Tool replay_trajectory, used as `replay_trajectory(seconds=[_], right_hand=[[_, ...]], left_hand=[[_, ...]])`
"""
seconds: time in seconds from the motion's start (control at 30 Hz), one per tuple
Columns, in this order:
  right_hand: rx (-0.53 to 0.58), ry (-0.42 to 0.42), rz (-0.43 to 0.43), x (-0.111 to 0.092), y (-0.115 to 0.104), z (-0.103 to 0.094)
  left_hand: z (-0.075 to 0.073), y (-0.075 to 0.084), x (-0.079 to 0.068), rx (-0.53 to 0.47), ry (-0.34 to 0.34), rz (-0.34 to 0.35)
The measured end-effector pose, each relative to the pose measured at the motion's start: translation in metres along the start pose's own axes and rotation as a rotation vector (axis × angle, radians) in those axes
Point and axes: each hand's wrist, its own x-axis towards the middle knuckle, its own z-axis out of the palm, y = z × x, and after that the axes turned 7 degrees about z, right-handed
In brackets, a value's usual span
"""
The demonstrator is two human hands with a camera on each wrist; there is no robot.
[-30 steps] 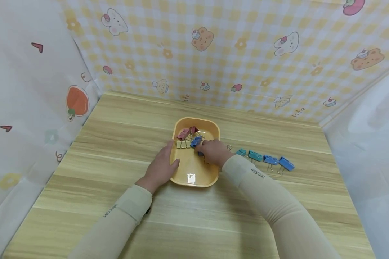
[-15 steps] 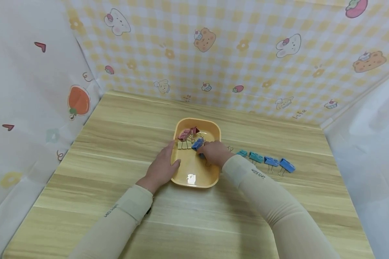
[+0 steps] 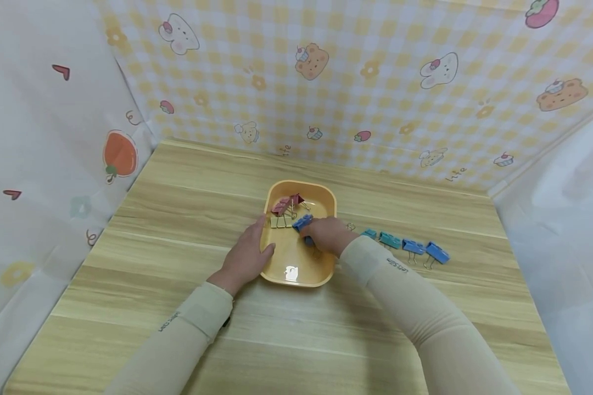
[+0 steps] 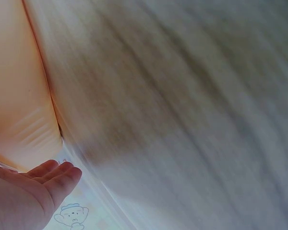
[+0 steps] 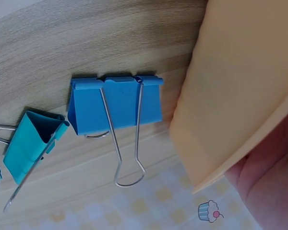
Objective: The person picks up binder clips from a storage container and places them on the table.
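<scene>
A yellow tray [image 3: 298,271] lies on the table, holding several binder clips. My left hand [image 3: 244,253] rests along its left side with straight fingers, the thumb over the rim. In the left wrist view those fingers [image 4: 62,179] lie beside the tray wall [image 4: 24,96]. My right hand [image 3: 328,235] reaches inside over the right rim and pinches a blue binder clip [image 3: 308,240], partly hidden by the fingers. Another blue binder clip [image 3: 302,221] lies against the fingertips. A pale yellow clip [image 3: 280,222] and pinkish-red clips [image 3: 283,206] sit further left and back.
Right of the tray, a row of clips on the table includes teal clips [image 3: 389,240] and blue clips [image 3: 437,252]. One blue clip [image 5: 117,105] stands close to the tray's outer wall in the right wrist view. A checked cloth [image 3: 365,99] hangs behind the table.
Inside the tray, the blue clip at my right fingertips has shifted slightly toward me, away from the red clips. My left hand has stayed at the tray's side.
</scene>
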Motion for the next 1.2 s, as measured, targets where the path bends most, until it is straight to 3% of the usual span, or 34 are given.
replay_trajectory(seconds=[0.43,0.7,1.0,1.2], right_hand=[[0.074,-0.032,0.021,-0.007,-0.003,-0.004],[0.057,-0.031,0.000,-0.011,-0.005,-0.006],[0.140,-0.052,-0.008,-0.016,-0.006,-0.011],[0.134,-0.056,-0.017,-0.019,-0.008,-0.012]], left_hand=[[0.000,0.000,0.001,0.007,-0.005,0.002],[0.001,-0.001,0.001,0.003,-0.005,-0.005],[0.001,-0.002,0.002,0.000,0.002,0.001],[0.001,-0.002,0.001,-0.007,0.003,0.000]])
